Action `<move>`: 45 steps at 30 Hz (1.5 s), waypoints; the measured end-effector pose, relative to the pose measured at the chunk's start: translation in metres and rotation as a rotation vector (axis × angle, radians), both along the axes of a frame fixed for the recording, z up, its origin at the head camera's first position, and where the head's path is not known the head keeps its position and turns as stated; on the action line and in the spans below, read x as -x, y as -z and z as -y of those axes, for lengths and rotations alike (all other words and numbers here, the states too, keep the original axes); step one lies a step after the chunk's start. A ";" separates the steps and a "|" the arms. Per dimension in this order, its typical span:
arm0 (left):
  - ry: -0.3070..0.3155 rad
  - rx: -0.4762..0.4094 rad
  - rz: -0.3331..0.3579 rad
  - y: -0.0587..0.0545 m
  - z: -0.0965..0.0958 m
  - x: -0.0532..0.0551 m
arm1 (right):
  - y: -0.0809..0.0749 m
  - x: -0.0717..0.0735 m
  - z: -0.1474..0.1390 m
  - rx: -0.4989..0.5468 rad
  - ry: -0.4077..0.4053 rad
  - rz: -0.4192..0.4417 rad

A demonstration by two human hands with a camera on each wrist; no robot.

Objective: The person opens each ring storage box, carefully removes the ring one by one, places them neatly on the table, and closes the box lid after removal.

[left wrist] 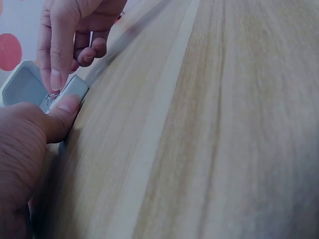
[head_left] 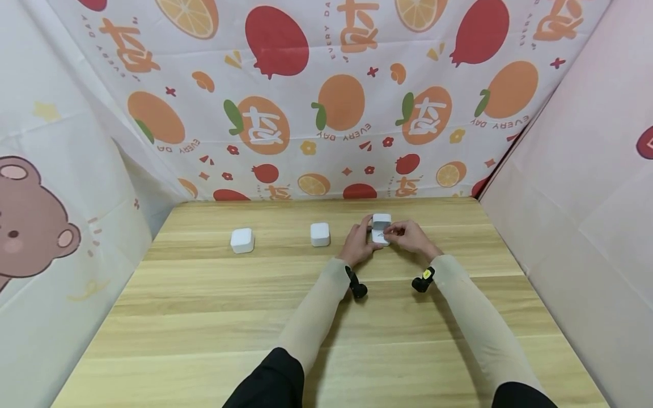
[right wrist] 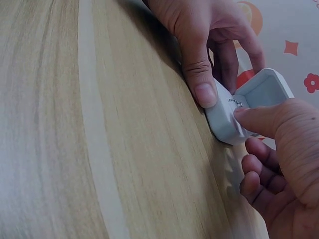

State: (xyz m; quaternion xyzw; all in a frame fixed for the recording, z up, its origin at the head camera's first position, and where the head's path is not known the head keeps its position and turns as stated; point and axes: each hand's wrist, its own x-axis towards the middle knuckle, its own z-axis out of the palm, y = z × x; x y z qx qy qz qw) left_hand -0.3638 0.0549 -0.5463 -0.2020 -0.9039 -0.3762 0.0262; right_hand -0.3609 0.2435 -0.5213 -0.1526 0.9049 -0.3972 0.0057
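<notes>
A small white ring box (head_left: 381,218) stands on the table with its lid raised. My left hand (head_left: 358,245) grips its base from the left; the thumb lies along the near side in both wrist views. My right hand (head_left: 412,238) reaches in from the right, thumb and forefinger pinching a silver ring (right wrist: 234,102) with a beaded-looking band at the box's insert. The fingertips partly cover the ring, and how deep it sits in the insert cannot be told. The other right fingers curl loosely beside the box.
Two more white boxes, a middle one (head_left: 319,234) and a left one (head_left: 242,241), stand with their lids down on the wooden table (head_left: 219,317). A fruit-printed cloth (head_left: 301,153) hangs behind the table's far edge; pale cloths hang at both sides.
</notes>
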 end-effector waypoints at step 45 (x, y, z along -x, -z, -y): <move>0.005 0.014 -0.023 0.001 0.000 0.002 | 0.008 0.004 0.005 0.084 0.019 -0.005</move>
